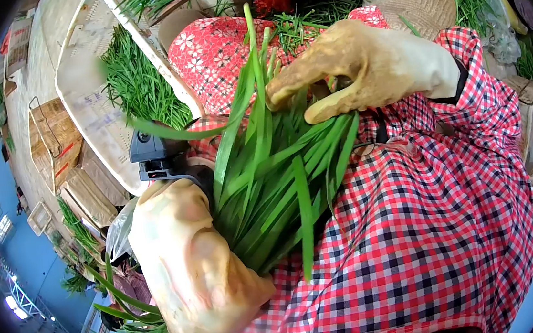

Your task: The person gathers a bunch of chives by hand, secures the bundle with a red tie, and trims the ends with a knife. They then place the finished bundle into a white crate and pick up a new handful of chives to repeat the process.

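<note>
My left hand (pixel 192 265), in a pale stained glove, is closed around a thick bunch of long flat green leaves (pixel 263 199) that look like Chinese chives. Leaves stick out on both sides of the fist. A black camera device (pixel 154 152) on a strap sits at that hand. Over the upper part of the bunch is my right hand (pixel 360 65), in a brown-stained glove, its thumb and forefinger apart. The forefinger touches the leaves; its other fingers are mostly hidden.
A white plastic crate (pixel 117 16) stands at upper left, beside a pile of cut green leaves (pixel 140 79). Red floral cloth (pixel 215 51) covers my lap. A woven tan object (pixel 415 1) lies at upper right. Wooden boxes (pixel 56 143) stand farther left.
</note>
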{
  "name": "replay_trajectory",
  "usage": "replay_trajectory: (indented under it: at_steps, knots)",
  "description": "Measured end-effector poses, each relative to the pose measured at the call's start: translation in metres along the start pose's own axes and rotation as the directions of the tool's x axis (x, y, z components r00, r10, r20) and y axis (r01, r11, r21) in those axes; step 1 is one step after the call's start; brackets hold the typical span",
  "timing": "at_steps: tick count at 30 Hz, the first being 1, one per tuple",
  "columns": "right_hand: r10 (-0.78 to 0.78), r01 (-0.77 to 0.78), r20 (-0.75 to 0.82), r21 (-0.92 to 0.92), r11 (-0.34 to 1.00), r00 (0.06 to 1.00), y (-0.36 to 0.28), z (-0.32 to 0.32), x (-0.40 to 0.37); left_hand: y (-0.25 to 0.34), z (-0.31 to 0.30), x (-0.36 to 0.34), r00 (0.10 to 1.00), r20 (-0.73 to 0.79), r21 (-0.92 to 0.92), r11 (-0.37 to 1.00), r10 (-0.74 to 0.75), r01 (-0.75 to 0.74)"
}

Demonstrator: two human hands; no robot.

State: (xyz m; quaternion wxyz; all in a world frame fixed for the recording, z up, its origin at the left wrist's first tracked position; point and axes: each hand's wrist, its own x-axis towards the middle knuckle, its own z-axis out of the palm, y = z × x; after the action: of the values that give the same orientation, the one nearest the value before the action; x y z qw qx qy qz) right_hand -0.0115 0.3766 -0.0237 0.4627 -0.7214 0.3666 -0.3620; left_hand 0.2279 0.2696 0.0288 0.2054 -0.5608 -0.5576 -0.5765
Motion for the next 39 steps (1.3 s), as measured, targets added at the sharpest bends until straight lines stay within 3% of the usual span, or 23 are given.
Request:
replay_trajectory:
  at_steps: [4,11,14,20,23,26,29,33,34,36,39]
  knots:
    - [-0.201,0.195,-0.027,-0.143,0.97,0.979,0.016,0.011,0.002,0.0,0.001,0.002,1.0,0.012,-0.001,1.0,0.002,-0.002]
    - [-0.117,0.152,0.155,-0.234,0.96,0.981,0.002,0.011,0.007,-0.002,0.003,0.003,1.0,0.023,0.001,1.0,0.003,-0.003]
    - [-0.104,0.129,0.148,-0.166,0.978,0.984,0.005,0.013,0.011,-0.003,0.003,0.003,1.0,0.026,0.0,1.0,0.007,-0.007]
    - [-0.193,0.192,0.012,-0.145,0.971,0.981,0.016,0.02,0.012,-0.003,0.001,0.005,0.999,0.037,-0.001,1.0,0.015,-0.015]
    - [-0.132,0.129,-0.01,-0.161,0.978,0.991,0.011,0.025,0.012,-0.002,-0.003,0.005,0.999,0.042,-0.004,1.0,0.017,-0.016]
    - [-0.251,0.237,-0.05,-0.199,0.951,0.967,0.02,0.029,0.01,-0.004,-0.004,0.006,0.998,0.052,-0.01,1.0,0.022,-0.021]
    - [-0.251,0.243,-0.139,-0.074,0.967,0.958,0.031,0.032,0.01,-0.004,-0.009,0.009,0.997,0.068,-0.01,0.999,0.031,-0.03]
    - [-0.124,0.137,-0.21,0.05,0.989,0.97,0.053,0.02,0.008,-0.008,-0.021,0.016,0.991,0.123,-0.022,0.999,0.046,-0.044]
    - [0.144,-0.12,-0.175,0.142,0.983,0.974,0.045,0.014,0.002,-0.01,-0.024,0.017,0.989,0.138,-0.025,0.999,0.05,-0.047]
    - [0.284,-0.205,-0.207,0.334,0.92,0.936,0.054,0.013,0.0,-0.013,-0.029,0.022,0.986,0.16,-0.031,0.998,0.055,-0.05]
    - [0.34,-0.233,-0.234,0.388,0.892,0.911,0.054,0.015,-0.001,-0.018,-0.035,0.026,0.98,0.189,-0.056,0.997,0.067,-0.057]
